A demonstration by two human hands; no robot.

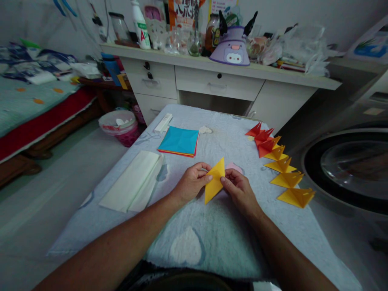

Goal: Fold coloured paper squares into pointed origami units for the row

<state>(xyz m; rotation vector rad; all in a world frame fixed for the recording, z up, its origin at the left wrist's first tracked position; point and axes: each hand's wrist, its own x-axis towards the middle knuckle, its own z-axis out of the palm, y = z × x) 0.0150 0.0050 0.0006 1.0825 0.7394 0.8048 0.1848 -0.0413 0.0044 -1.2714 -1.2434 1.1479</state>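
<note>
Paper diamond (pixel 215 182) between both hands (pixel 193 180) (pixel 240 188)

hands (pixel 193 180): 2 | held paper (pixel 216 180): 1 | paper stack (pixel 179 140): 1 | yellow folded pieces (pixel 294 197): 4+

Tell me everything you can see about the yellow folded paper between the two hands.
The yellow, roughly diamond-shaped folded paper looks thin and crisp, with pointed tips at top and bottom. It stands at a slant in the picture, above the pale blue patterned cloth. The left hand grips its left side and the right hand its right side, thumbs showing in front. Its back, and any contact with the cloth, can't be made out.
</note>
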